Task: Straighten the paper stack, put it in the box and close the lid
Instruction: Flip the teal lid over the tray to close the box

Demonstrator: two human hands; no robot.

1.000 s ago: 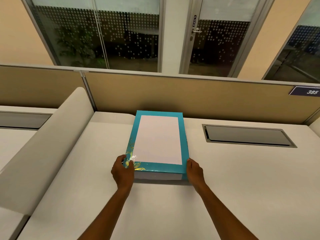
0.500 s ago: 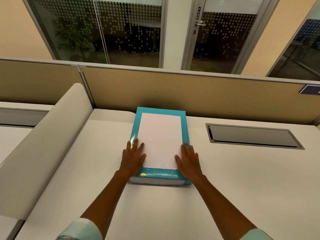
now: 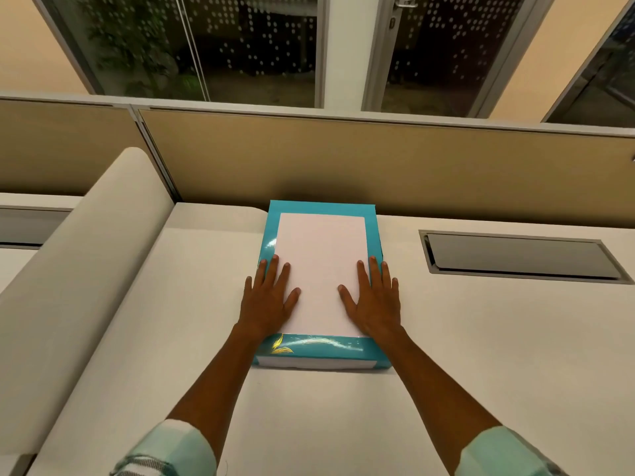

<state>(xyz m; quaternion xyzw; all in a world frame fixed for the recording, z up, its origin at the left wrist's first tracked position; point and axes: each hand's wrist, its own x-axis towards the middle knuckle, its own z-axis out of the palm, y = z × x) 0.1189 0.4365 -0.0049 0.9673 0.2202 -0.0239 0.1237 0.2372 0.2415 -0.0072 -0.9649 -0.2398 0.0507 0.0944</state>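
A teal box (image 3: 326, 350) with a gold leaf print lies shut on the white desk (image 3: 481, 338), its far end near the partition. Its lid has a teal border around a pale white panel (image 3: 321, 259). A white strip shows along the box's near lower edge. My left hand (image 3: 269, 298) lies flat on the lid's near left part, fingers spread. My right hand (image 3: 374, 298) lies flat on the near right part, fingers spread too. Neither hand grips anything. No paper stack is visible outside the box.
A tan partition (image 3: 378, 159) runs across the back of the desk. A grey cable hatch (image 3: 519, 257) is set into the desk to the right of the box. A rounded beige divider (image 3: 79, 286) slopes along the left.
My hands left the box's near corners and moved onto the lid, now lying flat farther up it. The view has tilted down and come closer.
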